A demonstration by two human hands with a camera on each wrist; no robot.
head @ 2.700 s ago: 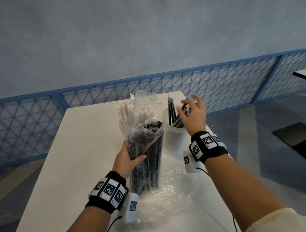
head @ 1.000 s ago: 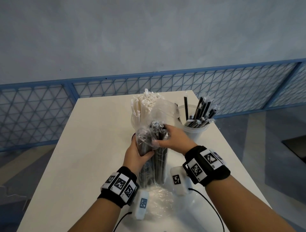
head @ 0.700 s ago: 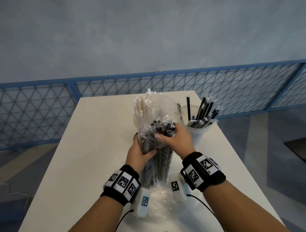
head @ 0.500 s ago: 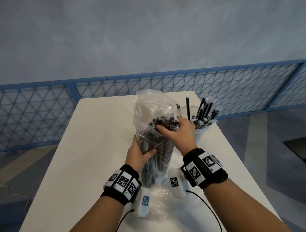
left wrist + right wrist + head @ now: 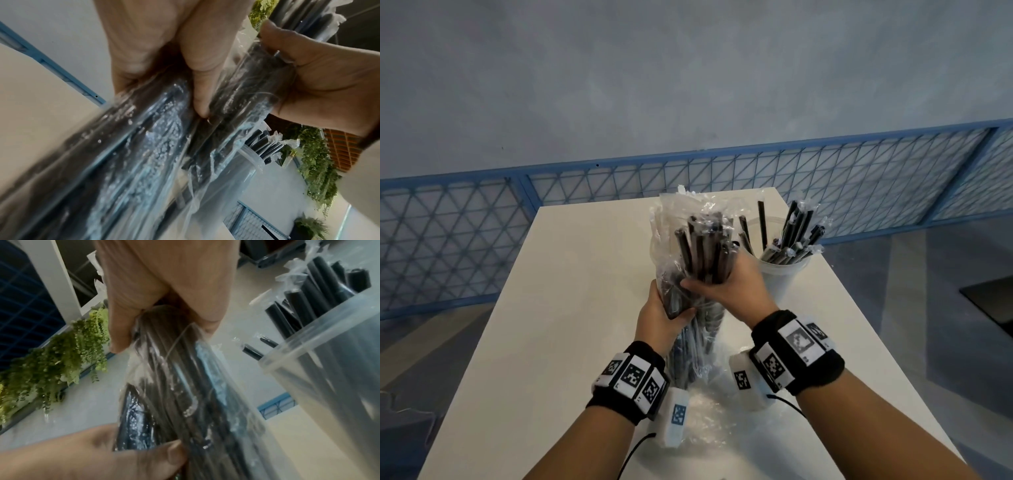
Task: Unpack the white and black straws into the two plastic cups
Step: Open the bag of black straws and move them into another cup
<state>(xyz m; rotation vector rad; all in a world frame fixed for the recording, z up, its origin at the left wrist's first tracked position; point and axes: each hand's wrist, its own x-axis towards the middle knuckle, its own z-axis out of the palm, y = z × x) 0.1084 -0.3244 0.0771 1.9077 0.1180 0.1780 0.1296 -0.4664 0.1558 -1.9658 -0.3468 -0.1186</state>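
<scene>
A clear bag of black straws [image 5: 698, 329] stands upright on the white table [image 5: 571, 308]. My left hand [image 5: 674, 303] grips the bag around its middle. My right hand [image 5: 710, 279] grips a bundle of black straws [image 5: 705, 246] that sticks out of the bag's open top. Just to the right, a clear plastic cup [image 5: 782, 277] holds several wrapped black straws [image 5: 796, 229]. White straw tips [image 5: 683, 190] show behind the bag; their cup is hidden. In the wrist views both hands press the bag [image 5: 144, 154] [image 5: 185, 394], beside the cup [image 5: 329, 356].
A crumpled empty clear wrapper [image 5: 709, 418] lies on the table between my wrists. A blue mesh railing [image 5: 825, 181] runs behind the table's far edge. The table's right edge lies close to the cup.
My right hand came back from the cup to the bag, closed on the straw tops and has drawn a bundle upward. The left hand has kept its hold on the bag.
</scene>
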